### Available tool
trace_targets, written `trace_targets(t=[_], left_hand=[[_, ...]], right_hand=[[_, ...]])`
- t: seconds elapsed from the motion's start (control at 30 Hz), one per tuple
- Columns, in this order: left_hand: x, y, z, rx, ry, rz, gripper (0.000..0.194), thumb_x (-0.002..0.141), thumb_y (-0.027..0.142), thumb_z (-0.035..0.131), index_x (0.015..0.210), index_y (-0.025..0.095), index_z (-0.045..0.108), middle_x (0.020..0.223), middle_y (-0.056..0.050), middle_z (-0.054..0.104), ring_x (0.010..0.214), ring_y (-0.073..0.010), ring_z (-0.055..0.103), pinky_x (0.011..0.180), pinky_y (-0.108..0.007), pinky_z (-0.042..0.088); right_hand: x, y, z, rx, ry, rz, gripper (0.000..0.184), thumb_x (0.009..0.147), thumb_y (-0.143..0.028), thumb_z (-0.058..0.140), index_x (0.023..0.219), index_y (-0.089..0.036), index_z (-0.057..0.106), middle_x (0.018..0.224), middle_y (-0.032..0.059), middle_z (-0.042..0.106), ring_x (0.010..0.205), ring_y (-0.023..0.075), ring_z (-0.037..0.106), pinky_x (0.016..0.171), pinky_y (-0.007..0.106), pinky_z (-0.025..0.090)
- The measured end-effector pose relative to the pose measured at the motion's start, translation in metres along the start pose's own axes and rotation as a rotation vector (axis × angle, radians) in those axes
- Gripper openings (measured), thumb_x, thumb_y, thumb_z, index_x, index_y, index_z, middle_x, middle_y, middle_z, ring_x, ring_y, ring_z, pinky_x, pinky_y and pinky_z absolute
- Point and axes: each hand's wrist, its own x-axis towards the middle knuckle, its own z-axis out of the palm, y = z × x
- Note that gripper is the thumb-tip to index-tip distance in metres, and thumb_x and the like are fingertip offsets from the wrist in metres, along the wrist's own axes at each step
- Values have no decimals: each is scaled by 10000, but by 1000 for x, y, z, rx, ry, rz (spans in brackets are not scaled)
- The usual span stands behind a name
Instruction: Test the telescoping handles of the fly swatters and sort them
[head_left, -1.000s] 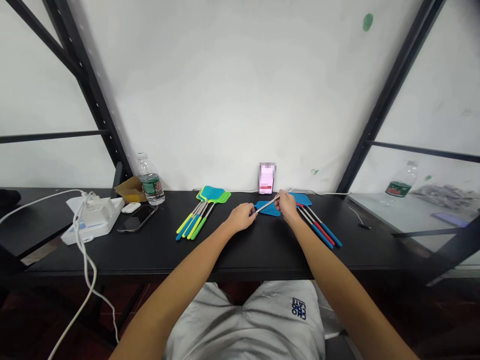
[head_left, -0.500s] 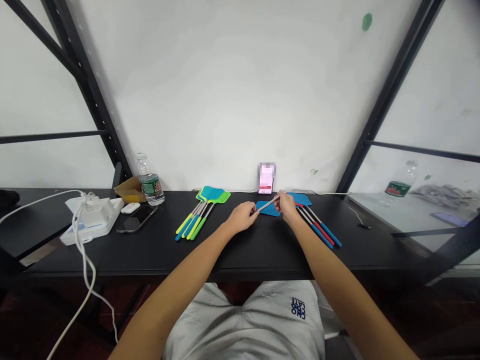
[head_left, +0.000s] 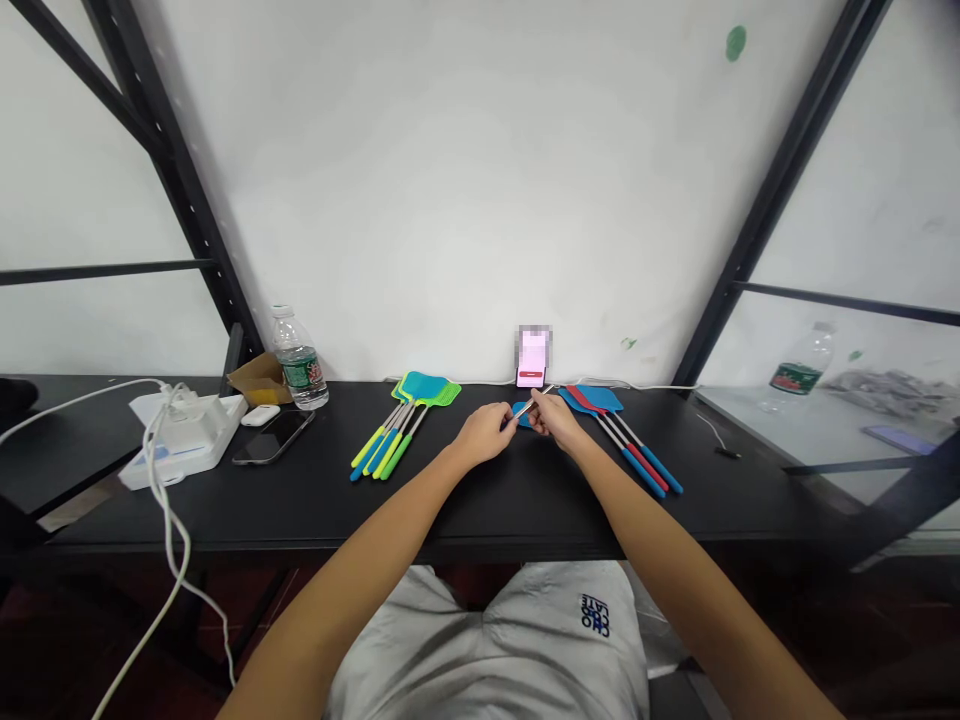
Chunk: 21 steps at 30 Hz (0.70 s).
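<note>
My left hand (head_left: 487, 433) is closed around the near end of a thin metal rod (head_left: 524, 410), which looks like a fly swatter shaft. Fingers of my right hand (head_left: 553, 416) pinch the same rod close by, and its far tip sticks out beyond them. Below the rod shows a blue swatter head (head_left: 520, 418), mostly covered by my right hand; whether the two are joined I cannot tell. Just right of my hands lie fly swatters with blue and red heads (head_left: 600, 397) and blue and red grips (head_left: 646, 467).
Several green, yellow and blue fly swatters (head_left: 405, 410) lie fanned at left on the black desk (head_left: 517, 510). A phone (head_left: 532, 357) stands against the wall. Farther left are a water bottle (head_left: 300, 362), another phone (head_left: 274, 438), a cardboard box (head_left: 261, 380) and a white power strip (head_left: 187, 440) with cables.
My right hand has slid left and down along the rod towards my left hand, covering more of the blue swatter head. The red head beside it now shows. My left hand stays put.
</note>
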Motion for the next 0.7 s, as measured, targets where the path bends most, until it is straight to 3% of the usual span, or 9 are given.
trace_targets(t=[0.1, 0.27, 0.47, 0.7], left_hand=[[0, 0, 0, 49, 3, -28, 185, 920, 310, 459, 848, 193, 584, 847, -49, 655, 792, -182, 600, 687, -278, 417], [2, -4, 0, 132, 82, -173, 183, 953, 296, 402, 981, 188, 547, 930, -88, 664, 871, -221, 629, 746, -313, 435], [3, -8, 2, 138, 15, -272, 160, 956, 239, 383, 1055, 192, 500, 1017, -114, 648, 928, -242, 630, 768, -331, 443], [3, -12, 4, 162, -31, -292, 130, 938, 242, 410, 1009, 208, 513, 1011, -107, 649, 928, -249, 628, 750, -334, 447]], right_hand=[[2, 2, -3, -161, 56, -111, 406, 880, -521, 497, 686, -173, 572, 518, 1, 550, 419, 108, 469, 414, 216, 347], [6, 6, -11, -470, 197, -381, 393, 787, -574, 607, 751, -184, 636, 772, 35, 658, 757, 172, 593, 720, 273, 469], [15, 22, -20, -776, 202, -246, 601, 735, -607, 667, 1125, -152, 622, 1155, 155, 611, 1067, 274, 582, 922, 354, 423], [27, 37, -29, -923, 68, -223, 834, 676, -640, 715, 1303, -121, 532, 1306, 201, 548, 1209, 327, 523, 999, 397, 384]])
